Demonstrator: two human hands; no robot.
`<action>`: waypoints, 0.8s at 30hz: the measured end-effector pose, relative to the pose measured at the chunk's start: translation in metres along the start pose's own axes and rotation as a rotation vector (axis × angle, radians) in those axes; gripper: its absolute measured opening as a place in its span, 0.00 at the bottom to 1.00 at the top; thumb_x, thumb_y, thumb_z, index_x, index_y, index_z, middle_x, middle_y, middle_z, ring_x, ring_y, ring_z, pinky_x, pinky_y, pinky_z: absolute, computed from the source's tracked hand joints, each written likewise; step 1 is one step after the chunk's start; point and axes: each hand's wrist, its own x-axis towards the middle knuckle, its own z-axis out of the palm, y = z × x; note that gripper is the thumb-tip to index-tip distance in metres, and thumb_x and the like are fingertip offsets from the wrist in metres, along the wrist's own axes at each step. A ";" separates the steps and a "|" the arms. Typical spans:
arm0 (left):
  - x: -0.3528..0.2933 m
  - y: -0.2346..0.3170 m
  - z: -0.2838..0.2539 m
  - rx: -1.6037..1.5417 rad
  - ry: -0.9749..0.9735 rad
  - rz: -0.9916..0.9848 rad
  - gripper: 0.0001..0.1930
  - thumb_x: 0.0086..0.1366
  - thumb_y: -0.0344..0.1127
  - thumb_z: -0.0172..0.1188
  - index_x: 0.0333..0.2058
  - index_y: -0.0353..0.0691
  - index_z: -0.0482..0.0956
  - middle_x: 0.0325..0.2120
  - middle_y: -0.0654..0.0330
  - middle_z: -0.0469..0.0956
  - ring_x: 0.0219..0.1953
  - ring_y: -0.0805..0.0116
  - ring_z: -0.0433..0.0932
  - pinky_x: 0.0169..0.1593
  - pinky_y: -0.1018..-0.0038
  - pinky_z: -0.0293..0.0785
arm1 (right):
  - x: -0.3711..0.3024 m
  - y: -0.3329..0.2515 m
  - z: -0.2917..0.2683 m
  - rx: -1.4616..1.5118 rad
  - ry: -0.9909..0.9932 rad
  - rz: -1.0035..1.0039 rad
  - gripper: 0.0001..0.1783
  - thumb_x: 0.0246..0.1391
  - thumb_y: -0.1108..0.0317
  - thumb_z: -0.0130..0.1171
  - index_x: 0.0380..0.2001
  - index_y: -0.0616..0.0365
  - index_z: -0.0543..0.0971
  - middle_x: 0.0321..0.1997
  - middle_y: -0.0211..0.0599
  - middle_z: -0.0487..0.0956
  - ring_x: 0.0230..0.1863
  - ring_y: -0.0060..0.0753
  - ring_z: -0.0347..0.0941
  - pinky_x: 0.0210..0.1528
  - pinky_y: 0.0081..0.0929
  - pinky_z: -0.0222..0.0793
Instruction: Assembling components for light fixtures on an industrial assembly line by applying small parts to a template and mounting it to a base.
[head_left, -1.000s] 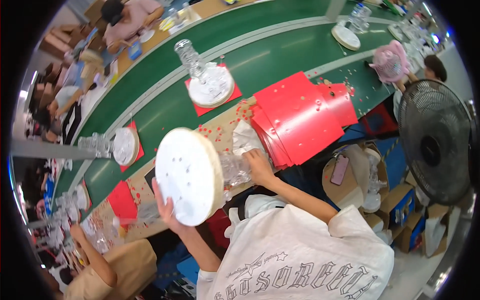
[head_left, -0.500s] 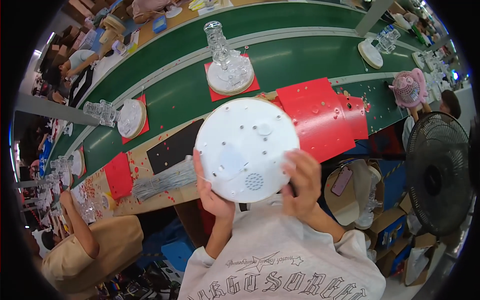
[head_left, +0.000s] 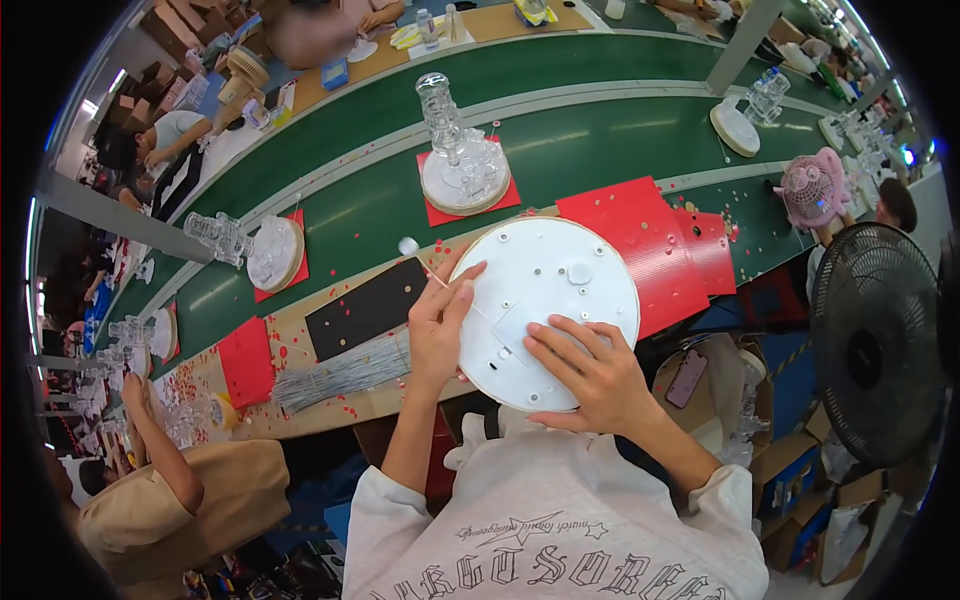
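A round white base [head_left: 545, 250] lies flat side up in front of me, dotted with small screws and a round pad. My left hand [head_left: 438, 325] is at its left edge, thumb and index finger closed around a thin white cord [head_left: 434, 273] that crosses onto the base. The cord's free end carries a small blurred white knob. My right hand [head_left: 595, 375] rests on the lower right of the base, fingers spread, over part of a pale square patch [head_left: 520, 325]. That hand covers the slotted area seen earlier.
Clear figurines on white bases [head_left: 465, 190] stand on red sheets along the green conveyor [head_left: 360, 215]. Around my workplace are red boards [head_left: 640, 240], a black board [head_left: 365, 308] and a bundle of grey wires [head_left: 345, 370]. A black fan [head_left: 875, 345] stands right; a co-worker sits left.
The base has moved right and down onto the bench area. My left hand has shifted from gripping its rim to the cord; my right hand now lies flat on it.
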 end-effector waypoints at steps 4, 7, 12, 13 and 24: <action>-0.008 -0.013 0.019 -0.264 0.198 -0.036 0.20 0.75 0.30 0.46 0.61 0.26 0.72 0.64 0.48 0.70 0.65 0.61 0.70 0.67 0.67 0.66 | 0.012 0.011 -0.021 0.061 -0.069 -0.012 0.43 0.46 0.45 0.69 0.62 0.56 0.74 0.67 0.36 0.72 0.68 0.39 0.67 0.63 0.46 0.64; -0.015 -0.002 0.043 -0.634 0.363 -0.117 0.21 0.75 0.28 0.46 0.64 0.31 0.71 0.64 0.51 0.70 0.64 0.63 0.69 0.67 0.69 0.64 | 0.025 -0.004 -0.022 0.037 -0.051 0.036 0.43 0.45 0.50 0.71 0.63 0.59 0.72 0.68 0.38 0.70 0.68 0.44 0.65 0.65 0.48 0.61; -0.020 0.003 0.067 -0.519 0.346 -0.113 0.24 0.78 0.35 0.37 0.67 0.30 0.63 0.65 0.50 0.67 0.64 0.58 0.70 0.66 0.65 0.66 | 0.038 -0.020 0.015 0.006 0.086 0.065 0.37 0.44 0.62 0.66 0.60 0.61 0.74 0.63 0.41 0.73 0.64 0.45 0.68 0.60 0.45 0.64; -0.022 -0.005 0.067 -0.603 0.377 -0.139 0.25 0.78 0.38 0.36 0.67 0.31 0.63 0.65 0.50 0.67 0.64 0.57 0.70 0.67 0.63 0.65 | 0.038 -0.019 0.015 0.030 0.078 0.053 0.37 0.43 0.63 0.65 0.60 0.61 0.74 0.62 0.42 0.73 0.63 0.46 0.68 0.59 0.45 0.64; -0.116 -0.084 -0.002 -0.793 0.483 -0.388 0.30 0.73 0.56 0.43 0.46 0.28 0.74 0.47 0.49 0.73 0.55 0.56 0.70 0.63 0.58 0.62 | 0.031 -0.001 0.012 0.198 0.020 -0.057 0.34 0.40 0.70 0.61 0.56 0.64 0.74 0.63 0.45 0.71 0.66 0.45 0.66 0.66 0.42 0.61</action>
